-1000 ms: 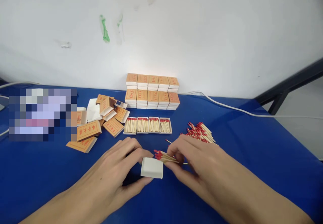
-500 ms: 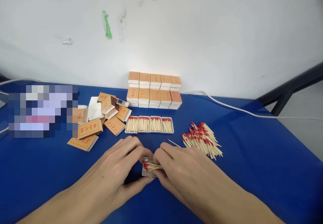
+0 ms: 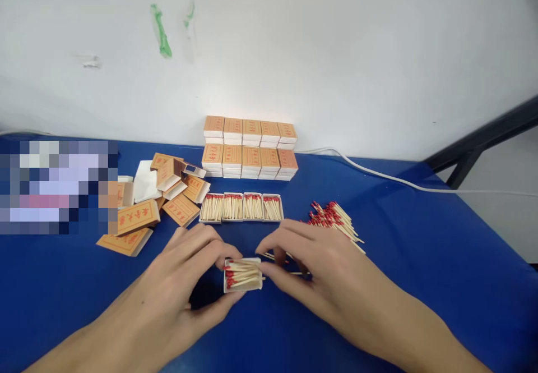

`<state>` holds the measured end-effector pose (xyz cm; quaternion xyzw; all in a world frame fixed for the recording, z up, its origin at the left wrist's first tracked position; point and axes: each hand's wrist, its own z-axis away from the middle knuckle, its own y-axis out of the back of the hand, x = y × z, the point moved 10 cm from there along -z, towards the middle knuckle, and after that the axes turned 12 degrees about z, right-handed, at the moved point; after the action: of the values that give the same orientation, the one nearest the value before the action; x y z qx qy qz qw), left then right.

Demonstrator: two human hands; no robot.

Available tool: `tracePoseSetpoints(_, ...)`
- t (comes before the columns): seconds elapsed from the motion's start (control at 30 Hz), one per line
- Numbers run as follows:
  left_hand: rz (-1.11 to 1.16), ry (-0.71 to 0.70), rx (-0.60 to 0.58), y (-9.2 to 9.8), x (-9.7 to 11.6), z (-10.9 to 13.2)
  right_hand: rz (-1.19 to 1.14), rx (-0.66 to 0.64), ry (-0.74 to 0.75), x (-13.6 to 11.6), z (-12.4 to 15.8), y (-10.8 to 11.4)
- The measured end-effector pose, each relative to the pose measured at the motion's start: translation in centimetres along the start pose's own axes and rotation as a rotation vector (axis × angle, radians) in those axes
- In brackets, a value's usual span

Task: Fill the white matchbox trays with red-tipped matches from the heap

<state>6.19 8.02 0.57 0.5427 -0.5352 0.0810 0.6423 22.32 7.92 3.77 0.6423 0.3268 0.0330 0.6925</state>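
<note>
My left hand grips a small white matchbox tray by its left end on the blue table. Red-tipped matches lie loosely in the tray, heads to the left. My right hand touches the tray's right end with thumb and curled fingers, and a few loose matches lie under it. A pile of loose matches sits just behind my right hand.
A row of filled trays lies behind the hands. Stacked orange matchboxes stand against the white wall. Scattered orange sleeves and white trays lie at the left. A white cable runs along the back right.
My right hand carried a bunch of matches into the tray held by my left hand and let them go. The tray now lies open side up with matches inside.
</note>
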Motion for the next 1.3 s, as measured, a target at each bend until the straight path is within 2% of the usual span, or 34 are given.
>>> tracePoseSetpoints(0.13,-0.03,-0.025,0.031,-0.6,1.0,0.3,0.027,0.047,-0.121,1.9,0.2,1.5)
tracePoseSetpoints(0.23,-0.048,-0.015,0.068,-0.4,1.2,0.3,0.138,0.012,-0.121,2.7,0.5,1.5)
tracePoseSetpoints(0.37,-0.052,-0.067,0.101,0.2,1.8,0.1,0.219,-0.007,-0.105,3.2,0.7,1.0)
tracePoseSetpoints(0.6,-0.075,-0.129,0.121,0.7,1.7,-0.1,0.246,-0.022,-0.063,2.2,0.2,-0.7)
tracePoseSetpoints(0.7,-0.088,-0.126,0.07,0.2,1.6,-0.3,0.288,-0.022,-0.012,1.4,0.2,-1.5)
tracePoseSetpoints(0.8,-0.118,-0.139,0.031,-0.1,1.8,-0.2,0.386,0.033,0.023,0.9,0.5,-1.8)
tracePoseSetpoints(0.9,-0.123,-0.117,0.061,0.4,1.5,0.1,0.442,0.109,0.002,0.8,0.6,-1.6)
tracePoseSetpoints(1.0,-0.11,-0.055,0.1,1.0,0.9,0.2,0.352,0.167,-0.046,0.8,0.5,-0.5)
tracePoseSetpoints(1.13,-0.075,-0.041,0.068,0.8,0.7,0.2,0.118,0.213,-0.165,1.5,0.4,1.3)
tracePoseSetpoints(1.3,-0.048,-0.065,0.043,0.5,1.0,0.1,-0.201,0.233,-0.225,1.7,0.4,1.7)
